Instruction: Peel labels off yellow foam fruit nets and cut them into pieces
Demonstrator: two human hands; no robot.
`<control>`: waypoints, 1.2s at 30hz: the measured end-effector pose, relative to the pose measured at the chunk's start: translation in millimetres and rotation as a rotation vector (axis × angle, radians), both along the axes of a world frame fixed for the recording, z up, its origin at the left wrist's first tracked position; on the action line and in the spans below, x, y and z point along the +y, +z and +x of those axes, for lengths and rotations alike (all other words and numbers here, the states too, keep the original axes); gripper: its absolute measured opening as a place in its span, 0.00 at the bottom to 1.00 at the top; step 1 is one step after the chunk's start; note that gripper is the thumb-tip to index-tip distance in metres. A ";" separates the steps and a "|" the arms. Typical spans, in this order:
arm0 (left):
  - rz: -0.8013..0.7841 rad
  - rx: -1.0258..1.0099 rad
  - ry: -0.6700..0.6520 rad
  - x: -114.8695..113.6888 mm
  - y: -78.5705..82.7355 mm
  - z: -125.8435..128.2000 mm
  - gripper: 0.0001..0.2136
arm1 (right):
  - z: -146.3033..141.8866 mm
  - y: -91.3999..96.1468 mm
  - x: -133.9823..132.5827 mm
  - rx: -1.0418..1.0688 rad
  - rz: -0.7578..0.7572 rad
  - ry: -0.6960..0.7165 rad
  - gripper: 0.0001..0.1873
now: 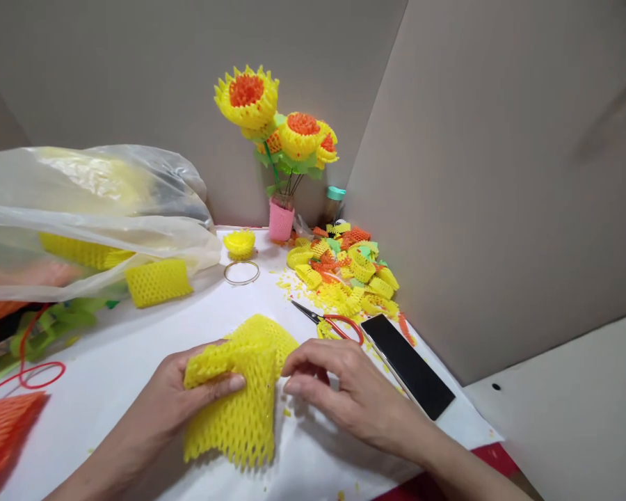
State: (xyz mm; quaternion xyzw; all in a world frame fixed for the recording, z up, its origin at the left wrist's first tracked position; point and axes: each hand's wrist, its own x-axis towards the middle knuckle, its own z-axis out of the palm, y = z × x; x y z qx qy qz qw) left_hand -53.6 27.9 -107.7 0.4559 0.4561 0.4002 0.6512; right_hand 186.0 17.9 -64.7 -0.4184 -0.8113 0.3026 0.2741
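Clamping the yellow foam net (234,424) between thumb and fingers, your left hand (174,381) in the head view holds it over the white surface (119,362); your right hand (341,390) curls at its right edge, whether pinching I cannot tell.

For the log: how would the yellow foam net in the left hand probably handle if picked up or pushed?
The yellow foam net is probably light for its size, since it is thin and full of holes. It looks soft and floppy, as it folds over within the left hand's grip. Its open mesh might snag or tear if pulled hard.
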 end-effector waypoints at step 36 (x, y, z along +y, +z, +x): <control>-0.023 0.052 -0.035 -1.4 6.5 -3.0 0.16 | -18.8 -14.0 6.6 0.269 -0.010 -0.039 0.16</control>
